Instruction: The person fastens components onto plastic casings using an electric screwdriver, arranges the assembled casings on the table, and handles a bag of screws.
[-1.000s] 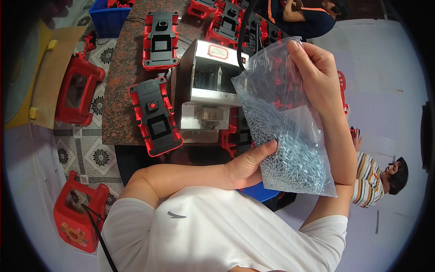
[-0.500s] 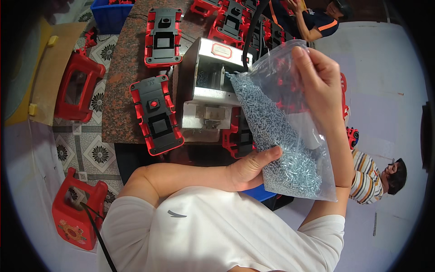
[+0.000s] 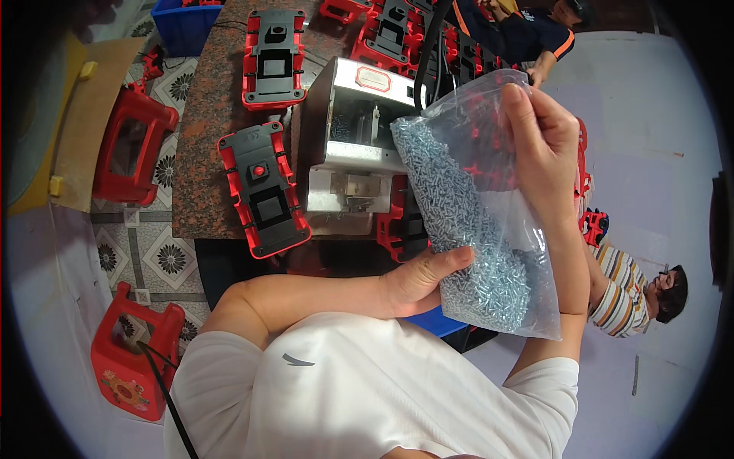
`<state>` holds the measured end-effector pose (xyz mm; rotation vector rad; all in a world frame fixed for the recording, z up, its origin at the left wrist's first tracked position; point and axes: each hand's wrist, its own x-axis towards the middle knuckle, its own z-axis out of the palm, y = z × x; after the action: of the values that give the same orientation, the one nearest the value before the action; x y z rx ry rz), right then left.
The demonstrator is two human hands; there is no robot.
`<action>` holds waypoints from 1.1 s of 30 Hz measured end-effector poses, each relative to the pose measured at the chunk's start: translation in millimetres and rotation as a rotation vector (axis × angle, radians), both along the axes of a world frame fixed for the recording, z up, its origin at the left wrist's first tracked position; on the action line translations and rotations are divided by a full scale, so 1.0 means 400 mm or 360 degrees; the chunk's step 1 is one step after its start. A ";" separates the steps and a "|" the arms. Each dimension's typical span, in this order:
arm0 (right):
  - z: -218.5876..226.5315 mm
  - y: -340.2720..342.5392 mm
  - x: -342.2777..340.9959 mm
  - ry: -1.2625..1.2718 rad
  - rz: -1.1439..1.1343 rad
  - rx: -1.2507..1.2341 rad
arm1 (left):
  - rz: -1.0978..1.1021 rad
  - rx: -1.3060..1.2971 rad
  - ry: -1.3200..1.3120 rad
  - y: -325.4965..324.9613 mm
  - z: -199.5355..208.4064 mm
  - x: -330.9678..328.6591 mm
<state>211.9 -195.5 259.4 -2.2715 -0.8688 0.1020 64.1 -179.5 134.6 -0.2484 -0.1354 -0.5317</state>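
A clear plastic bag of small silver screws (image 3: 459, 206) hangs tilted between my hands, its upper left corner beside a metal screw feeder box (image 3: 344, 158). My left hand (image 3: 422, 281) is closed on the bag's lower left side, thumb on the front and fingers hidden behind. My right hand (image 3: 544, 145) pinches the bag's upper right edge. Some screws lie inside the feeder's window. Left of the feeder, two black-and-red plastic housings (image 3: 264, 191) lie on the speckled brown table (image 3: 206, 153).
More black-and-red housings (image 3: 386, 38) crowd the table's far side. A black cable (image 3: 428, 57) runs down beside the feeder. Red stools (image 3: 131, 359) stand at the left, near a blue bin (image 3: 183, 29). One person (image 3: 535, 34) is at the far right, another (image 3: 631, 294) at the right.
The bag's upper left corner has drawn slightly away from the feeder's opening, and the bag has shifted a little. Both hands keep their hold. The far person's arm has lowered.
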 end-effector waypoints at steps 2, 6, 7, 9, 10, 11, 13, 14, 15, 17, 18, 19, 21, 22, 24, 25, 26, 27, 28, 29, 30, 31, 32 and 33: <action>-0.036 -0.002 0.010 0.0039 0.0016 -0.0055 | -0.0086 -0.0026 0.0023 -0.010 -0.019 0.006; -0.030 -0.013 0.016 0.0110 -0.0006 -0.0132 | -0.0129 0.0053 0.0058 -0.008 -0.036 0.007; -0.023 -0.016 0.011 0.0115 -0.0050 -0.0124 | -0.0120 0.0084 0.0035 -0.007 -0.041 0.005; -0.009 -0.020 0.000 0.0070 -0.0009 -0.0043 | -0.0110 0.0083 0.0027 -0.007 -0.030 0.005; 0.001 -0.014 -0.011 0.0066 -0.0027 0.0006 | -0.0101 0.0083 0.0016 -0.002 -0.027 0.004; 0.005 -0.009 -0.016 0.0062 -0.0046 0.0056 | -0.0089 0.0087 0.0024 0.003 -0.027 0.002; 0.007 -0.004 -0.018 0.0027 -0.0001 0.0060 | -0.0116 0.0013 -0.0044 0.011 -0.026 0.002; 0.010 -0.003 -0.023 0.0015 -0.0019 0.0056 | -0.0123 0.0013 -0.0049 0.012 -0.026 0.002; 0.013 -0.002 -0.028 0.0004 -0.0034 0.0053 | -0.0106 0.0037 -0.0050 0.015 -0.027 0.002; 0.025 -0.008 -0.031 -0.0005 -0.0022 0.0087 | -0.0101 0.0061 -0.0066 0.009 -0.027 0.008; 0.030 -0.011 -0.034 -0.0005 0.0001 0.0121 | -0.0064 0.0095 -0.0077 0.003 -0.027 0.011; 0.030 -0.006 -0.040 0.0001 0.0011 0.0123 | -0.0011 0.0133 -0.0075 0.001 -0.030 0.010; 0.034 0.012 -0.052 0.0001 0.0034 0.0189 | 0.0054 0.0169 -0.0074 0.010 -0.027 0.006; 0.037 0.024 -0.056 0.0006 0.0040 0.0191 | 0.0105 0.0202 -0.0080 0.015 -0.025 0.003; 0.037 0.051 -0.065 -0.0020 0.0123 0.0208 | 0.0159 0.0198 -0.0078 0.034 -0.028 -0.004; 0.031 0.055 -0.063 -0.0030 0.0112 0.0207 | 0.0184 0.0187 -0.0100 0.040 -0.027 -0.004; 0.016 0.061 -0.052 -0.0056 0.0089 0.0123 | 0.0175 0.0186 -0.0108 0.045 -0.029 -0.002; -0.001 0.069 -0.040 -0.0080 0.0066 0.0038 | 0.0097 0.0116 -0.0074 0.049 -0.031 0.000; -0.021 0.084 -0.025 0.0018 0.0138 -0.0008 | 0.0032 0.0050 -0.0033 0.055 -0.035 0.001; -0.028 0.083 -0.018 0.0017 0.0141 -0.0007 | 0.0035 0.0051 -0.0034 0.056 -0.039 0.000; -0.031 0.078 -0.011 0.0009 0.0135 -0.0009 | 0.0062 0.0076 -0.0036 0.055 -0.044 -0.002; -0.033 0.078 -0.006 0.0014 0.0147 -0.0012 | 0.0106 0.0100 -0.0026 0.055 -0.048 -0.005; -0.022 0.080 -0.010 0.0024 0.0157 -0.0013 | 0.0121 0.0099 -0.0018 0.056 -0.049 -0.005; -0.025 0.092 -0.012 0.0030 0.0170 -0.0015 | 0.0117 0.0095 -0.0010 0.055 -0.049 -0.004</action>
<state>207.2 -158.8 249.6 -2.2291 -0.9817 0.1756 62.6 -157.5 115.0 -0.1826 -0.1340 -0.4631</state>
